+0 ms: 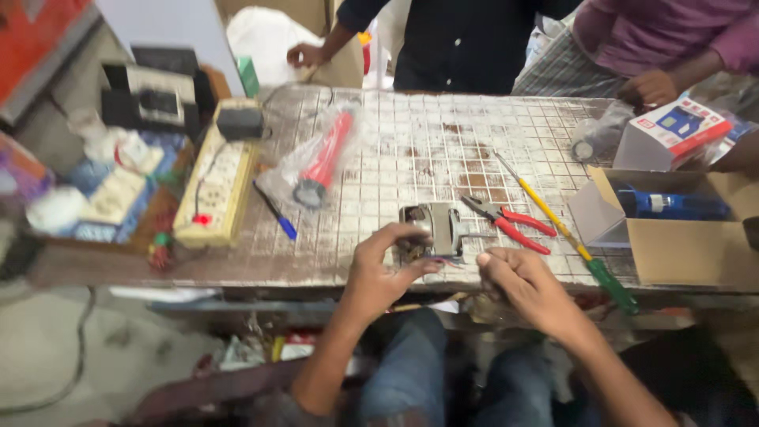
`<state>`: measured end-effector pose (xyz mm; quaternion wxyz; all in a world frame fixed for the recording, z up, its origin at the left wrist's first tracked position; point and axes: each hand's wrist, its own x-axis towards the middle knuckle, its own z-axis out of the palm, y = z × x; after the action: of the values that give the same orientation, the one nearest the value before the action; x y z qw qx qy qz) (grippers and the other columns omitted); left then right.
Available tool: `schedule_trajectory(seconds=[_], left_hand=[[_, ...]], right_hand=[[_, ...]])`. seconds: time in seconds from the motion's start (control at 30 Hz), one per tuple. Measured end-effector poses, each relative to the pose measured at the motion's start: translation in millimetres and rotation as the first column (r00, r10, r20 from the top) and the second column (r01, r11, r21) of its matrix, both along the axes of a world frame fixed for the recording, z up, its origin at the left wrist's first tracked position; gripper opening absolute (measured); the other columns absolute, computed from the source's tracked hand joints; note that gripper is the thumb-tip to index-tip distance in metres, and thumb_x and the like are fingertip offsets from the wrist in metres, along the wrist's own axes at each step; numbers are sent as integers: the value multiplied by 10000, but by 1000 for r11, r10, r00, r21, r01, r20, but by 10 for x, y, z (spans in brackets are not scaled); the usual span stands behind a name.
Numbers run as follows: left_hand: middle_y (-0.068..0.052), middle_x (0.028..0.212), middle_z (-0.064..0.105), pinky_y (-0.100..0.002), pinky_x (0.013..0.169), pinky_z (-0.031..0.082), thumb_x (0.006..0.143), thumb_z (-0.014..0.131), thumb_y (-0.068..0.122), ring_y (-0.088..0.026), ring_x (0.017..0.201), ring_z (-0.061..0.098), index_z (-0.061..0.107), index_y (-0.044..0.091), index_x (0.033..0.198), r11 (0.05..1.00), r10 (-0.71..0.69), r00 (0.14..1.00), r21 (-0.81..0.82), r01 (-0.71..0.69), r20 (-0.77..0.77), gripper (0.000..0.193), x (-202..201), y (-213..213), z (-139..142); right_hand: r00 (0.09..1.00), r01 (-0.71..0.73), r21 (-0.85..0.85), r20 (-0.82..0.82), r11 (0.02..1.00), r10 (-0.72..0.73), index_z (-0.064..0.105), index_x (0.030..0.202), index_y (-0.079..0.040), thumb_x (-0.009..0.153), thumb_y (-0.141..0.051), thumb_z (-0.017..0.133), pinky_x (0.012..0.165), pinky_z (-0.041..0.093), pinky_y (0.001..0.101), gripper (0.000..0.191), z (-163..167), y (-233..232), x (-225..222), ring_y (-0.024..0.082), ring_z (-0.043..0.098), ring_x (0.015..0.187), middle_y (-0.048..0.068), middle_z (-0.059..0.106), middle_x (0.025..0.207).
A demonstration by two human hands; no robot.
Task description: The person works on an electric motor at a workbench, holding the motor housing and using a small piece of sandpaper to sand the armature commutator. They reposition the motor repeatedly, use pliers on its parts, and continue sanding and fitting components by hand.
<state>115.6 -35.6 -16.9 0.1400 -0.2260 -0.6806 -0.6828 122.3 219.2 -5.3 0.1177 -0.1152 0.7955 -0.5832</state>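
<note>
My left hand (pixel 383 265) grips the near end of a small grey metal device (pixel 439 227) lying at the front of the tiled worktable (pixel 411 134); thin coloured wires show under its fingers. Just to the right, my right hand (pixel 518 281) is closed in a pinch at the table's front edge; what it pinches is too small to tell. Red-handled pliers (pixel 510 224) lie right of the device. Past them lies a long screwdriver (pixel 565 233) with a yellow shaft and green handle.
A red torch in a plastic bag (pixel 320 158), a blue pen (pixel 277 213) and a cream switch strip (pixel 217 186) lie to the left. An open cardboard box (pixel 688 249) holds a blue item at the right. Two other people stand across the table.
</note>
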Motion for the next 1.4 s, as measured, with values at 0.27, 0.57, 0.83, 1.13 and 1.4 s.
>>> schedule_trajectory(seconds=[0.27, 0.57, 0.83, 1.13, 1.4], left_hand=[[-83, 987, 676, -244, 717, 616, 853, 693, -157, -135, 820, 730, 755, -44, 975, 970, -13, 1000, 243, 20, -28, 177, -25, 25, -243], [-42, 753, 654, -320, 666, 523, 663, 819, -57, -181, 741, 642, 816, 69, 914, 936, 116, 969, -302, -181, -218, 282, -30, -7, 59], [-46, 840, 698, -311, 685, 536, 730, 845, -8, -187, 803, 667, 814, 89, 972, 944, 99, 956, -278, -177, -275, 262, 49, 82, 154], [-56, 811, 674, -319, 677, 525, 712, 875, 25, -194, 777, 666, 831, 94, 955, 925, 139, 967, -322, -204, -214, 256, 97, 105, 187], [-50, 821, 738, -306, 708, 538, 750, 894, 69, -176, 767, 689, 771, 49, 890, 962, 148, 972, -199, -184, -185, 188, 101, 76, 141]], right_hand=[[591, 246, 257, -804, 935, 65, 673, 1011, -20, 761, -240, 825, 559, 516, 312, 366, 616, -291, 196, 211, 656, 727, 104, 680, 913], [544, 75, 399, -785, 914, 298, 705, 1206, -33, 777, -209, 808, 651, 528, 380, 475, 714, -350, 123, 283, 677, 808, 89, 689, 986], [473, 173, 513, -792, 841, 386, 732, 1075, -74, 779, -186, 804, 583, 510, 386, 324, 696, -290, 184, 239, 651, 671, 53, 670, 868], [577, 88, 395, -768, 914, 277, 730, 1003, -54, 813, -156, 792, 602, 545, 390, 225, 687, -316, 186, 286, 701, 731, 82, 695, 846], [656, 67, 385, -712, 921, 250, 725, 1012, -64, 813, -133, 778, 611, 542, 388, 217, 681, -322, 140, 287, 710, 755, 79, 696, 840]])
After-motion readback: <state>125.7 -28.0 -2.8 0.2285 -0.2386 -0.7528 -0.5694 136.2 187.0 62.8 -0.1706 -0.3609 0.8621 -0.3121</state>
